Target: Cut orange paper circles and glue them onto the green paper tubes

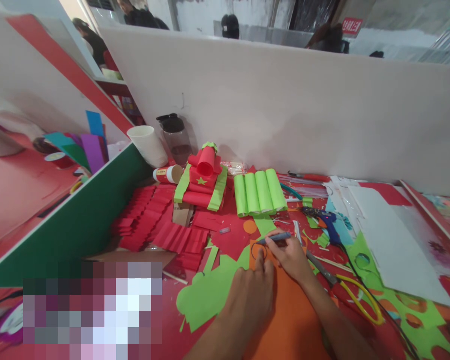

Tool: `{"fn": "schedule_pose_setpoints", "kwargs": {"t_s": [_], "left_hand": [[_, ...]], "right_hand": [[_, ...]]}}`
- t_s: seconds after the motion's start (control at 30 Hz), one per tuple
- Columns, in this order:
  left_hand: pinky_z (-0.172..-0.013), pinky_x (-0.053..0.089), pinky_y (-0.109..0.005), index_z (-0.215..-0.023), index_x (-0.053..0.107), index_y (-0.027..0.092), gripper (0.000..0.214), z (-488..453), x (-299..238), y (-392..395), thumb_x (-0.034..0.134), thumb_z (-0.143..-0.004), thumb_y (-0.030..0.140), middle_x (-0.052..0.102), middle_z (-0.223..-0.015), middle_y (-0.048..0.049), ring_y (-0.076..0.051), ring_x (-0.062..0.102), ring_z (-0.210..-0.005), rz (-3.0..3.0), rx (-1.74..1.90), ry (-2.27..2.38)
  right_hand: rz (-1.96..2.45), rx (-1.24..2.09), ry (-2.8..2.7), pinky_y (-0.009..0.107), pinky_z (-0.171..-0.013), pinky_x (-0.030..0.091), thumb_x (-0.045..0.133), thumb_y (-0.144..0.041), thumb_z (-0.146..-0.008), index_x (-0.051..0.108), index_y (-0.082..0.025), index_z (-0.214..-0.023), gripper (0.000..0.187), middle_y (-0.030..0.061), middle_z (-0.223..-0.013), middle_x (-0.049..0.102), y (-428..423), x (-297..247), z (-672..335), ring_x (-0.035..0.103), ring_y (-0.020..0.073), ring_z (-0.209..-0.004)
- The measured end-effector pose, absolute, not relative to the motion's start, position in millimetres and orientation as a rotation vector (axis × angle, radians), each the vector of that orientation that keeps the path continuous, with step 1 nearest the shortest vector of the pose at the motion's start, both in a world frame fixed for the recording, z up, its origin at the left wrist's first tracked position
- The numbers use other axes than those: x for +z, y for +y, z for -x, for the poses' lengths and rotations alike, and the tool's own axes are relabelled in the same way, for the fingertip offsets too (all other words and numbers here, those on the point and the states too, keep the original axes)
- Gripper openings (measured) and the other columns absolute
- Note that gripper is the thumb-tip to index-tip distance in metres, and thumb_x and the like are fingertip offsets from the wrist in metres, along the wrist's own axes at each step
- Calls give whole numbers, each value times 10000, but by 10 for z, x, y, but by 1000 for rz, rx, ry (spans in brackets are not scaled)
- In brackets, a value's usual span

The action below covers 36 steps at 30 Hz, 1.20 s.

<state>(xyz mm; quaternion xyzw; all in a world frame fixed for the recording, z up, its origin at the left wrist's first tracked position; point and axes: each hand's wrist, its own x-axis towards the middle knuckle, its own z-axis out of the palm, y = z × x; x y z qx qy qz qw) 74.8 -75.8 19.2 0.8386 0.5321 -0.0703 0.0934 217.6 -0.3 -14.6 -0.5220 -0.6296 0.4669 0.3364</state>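
Observation:
In the head view, my right hand [291,256] is closed around a dark grey marker [282,237], its tip over orange paper [290,315]. A circle outline [255,251] shows near the top of this paper. My left hand [252,285] lies on the paper, its index finger stretched out at the circle and holding nothing. Beside that hand is a cut sheet of light green paper [204,298]. Just beyond the marker, an orange paper disc [250,227] rests on red paper [230,235].
Scissors [354,295] with yellow handles and a blue glue gun [328,222] lie to the right. Behind stand light green paper rolls [260,192] and a red paper tank-like model [200,185]. Folded red paper [146,215], a white cup [149,145] and a green divider [71,220] are left.

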Motion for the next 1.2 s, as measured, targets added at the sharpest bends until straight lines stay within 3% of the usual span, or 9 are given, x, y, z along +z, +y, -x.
{"fn": "schedule_pose_setpoints", "kwargs": {"t_s": [0.3,0.83,1.2], "left_hand": [[-611,528,-347,-1322,559,144,430,-751,203,-755,497,-919,280,450,-1484,-270,-216,704,-728,-2466,-201,1575],[-641,560,-363,-1214,607,139,331,-744,211,-743,504,-913,234,446,-1511,-239,-235,726,-760,-2431,-174,1581],[-648,577,-396,-1253,596,147,368,-735,239,-720,498,-913,247,426,-1529,-233,-248,730,-748,-2413,-206,1571]], "right_hand": [[1387,1169,-1643,246,-441,457,604,-474,-898,612,-209,-836,273,35,-676,667,-8,-128,-2182,658,199,-606],[1402,1110,-1675,241,-442,397,581,-404,-918,603,-208,-829,217,10,-671,639,-5,-126,-2185,578,151,-530],[1398,1070,-1670,231,-438,379,562,-378,-922,557,-209,-807,205,-10,-632,605,8,-160,-2214,545,140,-509]]}}
